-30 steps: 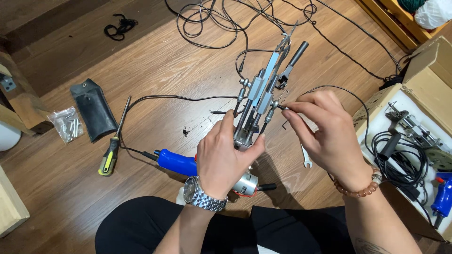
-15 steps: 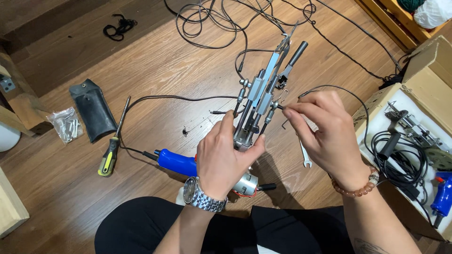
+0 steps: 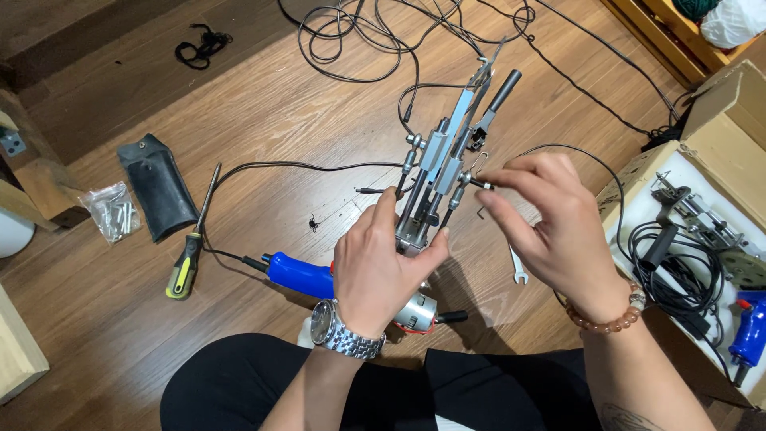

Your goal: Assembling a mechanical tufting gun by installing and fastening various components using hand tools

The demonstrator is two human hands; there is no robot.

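Gripping the lower body of a metal tool (image 3: 437,179), our left hand (image 3: 381,267) has its fingers wrapped tight around the frame, thumb on one side and fingertips on the other, holding it upright and tilted away from us over the wooden floor (image 3: 279,120). The tool stands above our lap, near the middle of the floor, with its blue handle (image 3: 299,274) lying on the boards just left of the left hand and a small silver motor (image 3: 416,311) showing just below that hand. Our right hand (image 3: 554,231) is beside the tool on its right; its thumb and forefinger are pinched together on a small metal pin (image 3: 481,183) sticking out of the tool's side.

A small wrench (image 3: 517,267) lies on the floor under the right hand. Black cables (image 3: 375,40) loop across the far part of the floor. To the left lie a yellow-handled screwdriver (image 3: 190,251), a black pouch (image 3: 158,194) and a clear bag of small metal parts (image 3: 116,211). At the right edge an open cardboard box (image 3: 718,120) holds more cables and metal parts. We wear a metal watch (image 3: 339,331) on the left wrist and a bead bracelet (image 3: 610,313) on the right.
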